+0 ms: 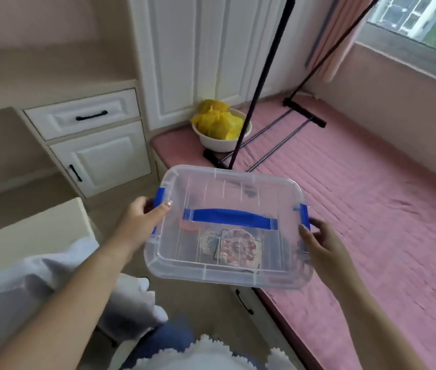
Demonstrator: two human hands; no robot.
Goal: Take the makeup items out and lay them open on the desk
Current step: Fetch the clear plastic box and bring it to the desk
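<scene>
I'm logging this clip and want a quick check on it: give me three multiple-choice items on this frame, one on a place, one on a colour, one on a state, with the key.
1. Where is the white basin of yellow bags?
A. on the pink mat by the cabinet doors
B. inside the clear box
C. on the drawer unit

2. What colour are the clear box's lid handle and side latches?
A. red
B. blue
C. green

3. How is the box held?
A. lid off, set on the mat
B. one hand, by the lid handle
C. lid on, a hand at each end

Key: 1 A, the basin sits at the mat's far corner. 2 B, the handle strip and both latches are blue. 3 C, the left hand and right hand grip opposite ends, with the lid in place.
</scene>
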